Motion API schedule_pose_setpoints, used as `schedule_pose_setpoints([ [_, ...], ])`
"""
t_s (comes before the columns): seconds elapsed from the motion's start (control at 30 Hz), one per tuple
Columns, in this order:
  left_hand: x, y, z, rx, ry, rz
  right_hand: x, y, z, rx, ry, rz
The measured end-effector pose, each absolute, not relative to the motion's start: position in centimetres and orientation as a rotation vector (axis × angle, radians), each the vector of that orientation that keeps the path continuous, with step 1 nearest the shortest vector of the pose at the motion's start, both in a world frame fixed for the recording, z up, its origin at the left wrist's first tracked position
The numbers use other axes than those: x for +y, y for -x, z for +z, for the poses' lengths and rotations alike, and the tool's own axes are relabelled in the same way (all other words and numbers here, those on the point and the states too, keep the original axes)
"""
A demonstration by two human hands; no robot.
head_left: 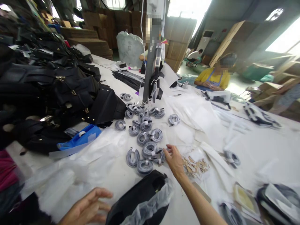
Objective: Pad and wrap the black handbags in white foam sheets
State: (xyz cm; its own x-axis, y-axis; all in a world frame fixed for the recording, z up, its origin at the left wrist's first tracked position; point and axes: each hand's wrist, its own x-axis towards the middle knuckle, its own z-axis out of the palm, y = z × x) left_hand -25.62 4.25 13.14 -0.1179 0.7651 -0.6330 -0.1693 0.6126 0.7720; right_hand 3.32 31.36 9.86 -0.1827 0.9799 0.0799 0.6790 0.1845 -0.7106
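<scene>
My left hand (90,206) is open at the bottom, fingers spread beside a black bag (138,200). The bag lies on the table with a strip of clear plastic film (152,200) along its near side. My right hand (174,161) reaches over the table, its fingers apart and slightly bent. Those fingertips are at the edge of a grey coiled strap (160,155) wrapped in plastic; whether they touch it I cannot tell. More coiled straps (144,167) with white bands lie in a cluster beyond the bag.
Black bags (70,84) are heaped on the left, near a blue plastic piece (81,137). A grey post (148,68) rises from the table. Brown tags (195,165) lie right of my hand, with white sheets (185,115) behind. A person in yellow (212,79) sits across the table.
</scene>
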Motion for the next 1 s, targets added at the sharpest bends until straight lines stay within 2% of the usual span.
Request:
schedule_pose_setpoints([
  [0.13, 13.6, 24.7, 9.5, 1.859, -1.11, 0.781, 33.5, -0.5, 11.2, -2.234, 1.76, 0.802],
  [0.23, 19.2, 22.9, 8.1, 2.083, -1.497, 0.525, 35.5, 0.9, 11.5, -2.365, 1.813, 0.955],
  [0.33, 22.4, 21.5, 7.3, 2.203, -1.634, 0.25, 35.8, 1.2, 11.4, -2.456, 1.744, 1.049],
  [0.43, 23.9, 21.0, 6.6, 2.294, -1.638, 0.149, 34.3, 1.2, 11.1, -2.537, 1.706, 1.038],
  [0.57, 24.2, 22.4, 5.9, 2.274, -1.595, 0.223, 31.5, 1.7, 11.4, -2.595, 1.751, 0.871],
  [0.8, 26.8, 25.8, 7.0, 1.899, -1.716, 0.762, 29.6, 3.7, 11.1, -2.616, 1.63, 0.907],
  [0.9, 30.3, 25.1, 6.8, 1.773, -1.846, 0.763, 30.4, 4.1, 10.1, -2.545, 1.667, 0.78],
  [1.0, 33.4, 24.0, 6.3, 1.742, -1.854, 0.706, 32.1, 2.9, 9.6, -2.464, 1.571, 0.855],
])
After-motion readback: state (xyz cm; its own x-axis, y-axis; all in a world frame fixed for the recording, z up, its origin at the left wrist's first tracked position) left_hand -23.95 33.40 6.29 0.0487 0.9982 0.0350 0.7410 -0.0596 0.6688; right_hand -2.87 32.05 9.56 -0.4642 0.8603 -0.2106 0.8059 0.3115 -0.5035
